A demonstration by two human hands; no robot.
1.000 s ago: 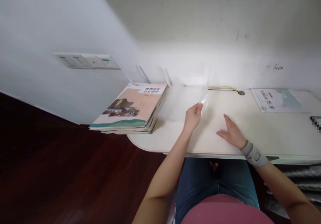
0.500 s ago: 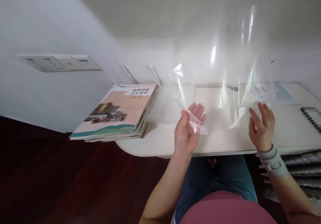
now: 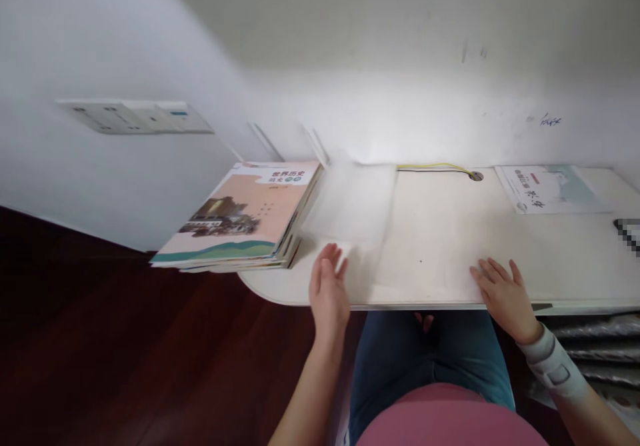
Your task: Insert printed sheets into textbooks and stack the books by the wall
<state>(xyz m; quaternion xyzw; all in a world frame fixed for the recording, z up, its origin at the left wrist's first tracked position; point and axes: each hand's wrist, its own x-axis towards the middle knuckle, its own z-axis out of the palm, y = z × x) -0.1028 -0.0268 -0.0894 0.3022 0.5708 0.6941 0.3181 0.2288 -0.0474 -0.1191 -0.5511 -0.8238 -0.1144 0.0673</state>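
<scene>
A transparent plastic sheet lies spread on the white desk, its left part reaching the side of a stack of textbooks. My left hand is slightly blurred at the sheet's near edge, fingers apart and holding nothing I can see. My right hand rests flat near the desk's front edge, well right of the sheet, fingers spread. A grey wrist brace wraps that wrist.
A thin booklet lies at the desk's back right, and a yellow cable runs along the back. A pixelated object sits at the right edge. A wall socket panel is at left, above a dark wood floor.
The plastic sheet was held up between my hands and now lies flat on the desk. Both hands have come down and let go, the left moving toward the near edge.
</scene>
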